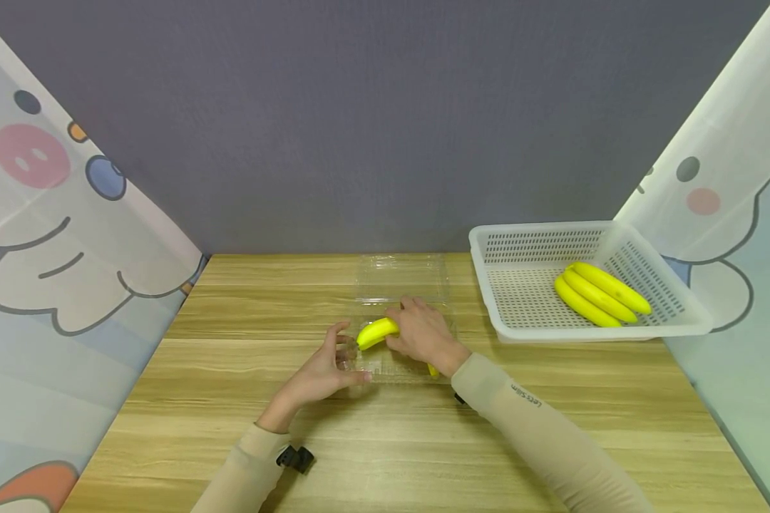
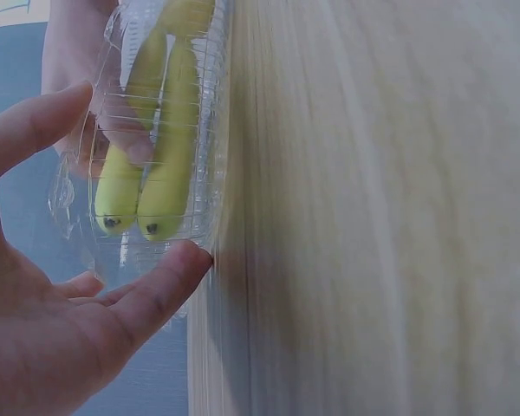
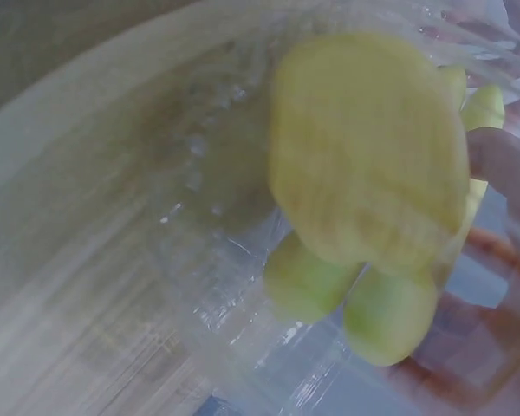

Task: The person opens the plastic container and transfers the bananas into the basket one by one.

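Observation:
A clear plastic clamshell box [image 1: 394, 372] lies on the table with its lid raised toward the back. My left hand [image 1: 317, 374] holds the box's left end, thumb and fingers spread round its edges. Over the box, my right hand [image 1: 423, 333] grips a yellow banana [image 1: 375, 333] whose dark tip points left. Through the clear wall, the left wrist view shows two bananas [image 2: 169, 182] side by side, with right-hand fingers against one. Several yellow banana ends [image 3: 390, 321] crowd the blurred right wrist view, beside curled fingers [image 3: 503, 165].
A white perforated basket [image 1: 497, 285] stands at the right rear of the wooden table [image 1: 244, 342], with several bananas [image 1: 597, 292] in its right part. Behind rises a grey wall panel [image 1: 359, 128]. Cartoon-printed curtains [image 1: 70, 285] hang at both sides.

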Motion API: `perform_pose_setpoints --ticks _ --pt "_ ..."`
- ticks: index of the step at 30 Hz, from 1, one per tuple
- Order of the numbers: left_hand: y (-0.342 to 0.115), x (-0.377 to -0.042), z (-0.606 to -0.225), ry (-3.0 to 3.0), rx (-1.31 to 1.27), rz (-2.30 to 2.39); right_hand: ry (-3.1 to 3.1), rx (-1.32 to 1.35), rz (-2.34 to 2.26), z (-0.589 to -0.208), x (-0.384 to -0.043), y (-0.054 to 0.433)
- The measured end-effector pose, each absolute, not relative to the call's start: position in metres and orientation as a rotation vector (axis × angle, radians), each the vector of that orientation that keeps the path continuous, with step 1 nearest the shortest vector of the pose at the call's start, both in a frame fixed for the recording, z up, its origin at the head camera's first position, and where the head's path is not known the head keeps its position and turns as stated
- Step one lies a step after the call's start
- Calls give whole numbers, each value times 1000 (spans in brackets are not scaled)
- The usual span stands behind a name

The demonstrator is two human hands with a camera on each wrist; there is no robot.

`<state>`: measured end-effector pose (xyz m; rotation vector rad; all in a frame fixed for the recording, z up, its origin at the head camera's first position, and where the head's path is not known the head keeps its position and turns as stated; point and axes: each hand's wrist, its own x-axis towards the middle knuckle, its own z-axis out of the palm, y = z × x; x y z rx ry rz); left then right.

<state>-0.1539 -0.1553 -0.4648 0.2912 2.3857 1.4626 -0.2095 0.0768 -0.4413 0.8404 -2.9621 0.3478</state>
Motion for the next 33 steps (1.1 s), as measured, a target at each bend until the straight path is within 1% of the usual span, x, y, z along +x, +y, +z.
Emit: perform_pose_setpoints --ticks 12,33 --pt "-155 -153 -464 2381 291 1467 -2962 816 336 -427 -206 82" --pt "-155 -153 -463 2365 274 1469 -2908 857 324 -409 -205 88"
